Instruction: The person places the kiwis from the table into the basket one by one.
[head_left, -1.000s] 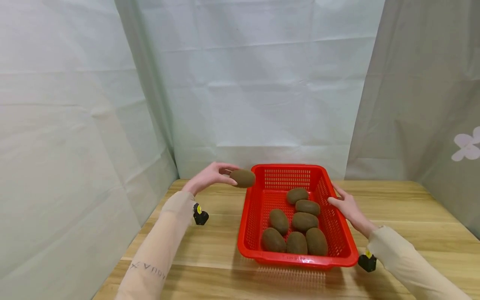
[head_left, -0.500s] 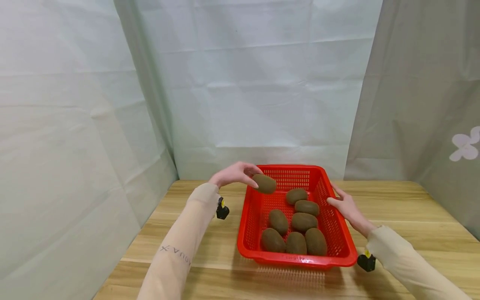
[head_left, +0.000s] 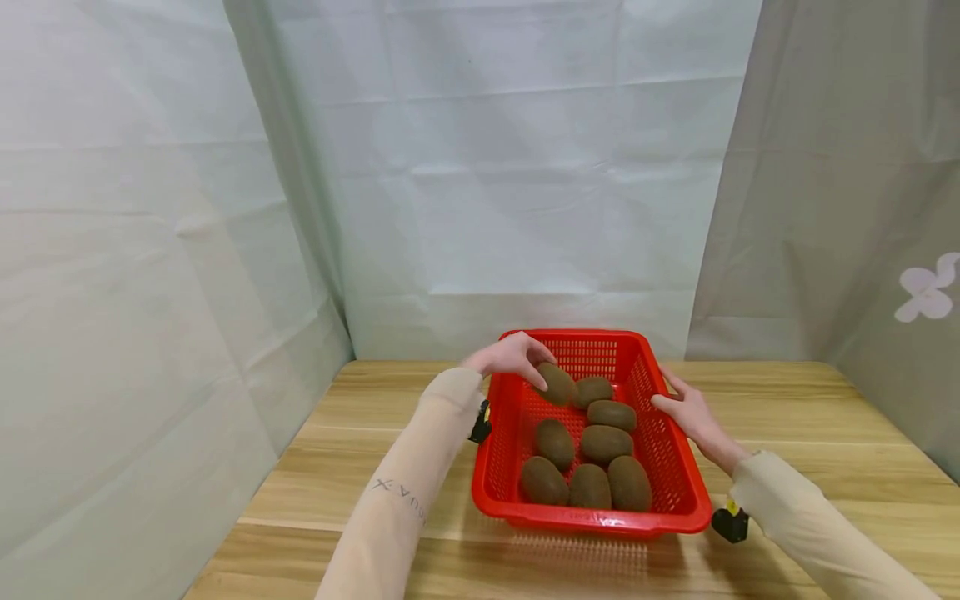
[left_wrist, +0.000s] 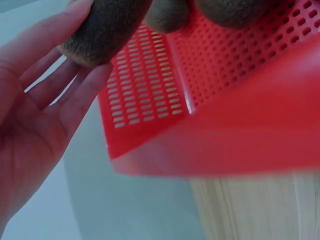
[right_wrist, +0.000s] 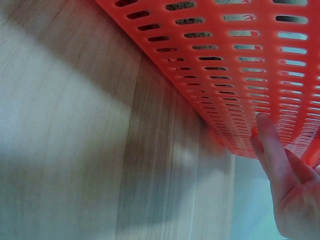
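My left hand [head_left: 516, 357] holds a brown kiwi [head_left: 557, 385] between thumb and fingers, inside the far left part of a red plastic basket [head_left: 592, 522]. In the left wrist view the same kiwi [left_wrist: 111, 30] sits at the fingertips, above the slotted wall. Several other kiwis lie on the basket floor, among them one kiwi [head_left: 594, 392] just right of the held one. On the basket's right side, my right hand [head_left: 693, 417] grips the rim, its thumb over the top. The right wrist view shows that hand's fingers [right_wrist: 274, 150] against the slotted outer wall.
The basket stands on a wooden table [head_left: 810, 433], which extends to both sides of it. Pale cloth [head_left: 525, 183] hangs behind the table, with more cloth at the left and right. A small black device [head_left: 730, 523] is strapped at the right wrist.
My left hand has moved right and slightly down, carrying the kiwi from beside the basket's left rim to inside the basket. The right hand keeps its place on the rim.
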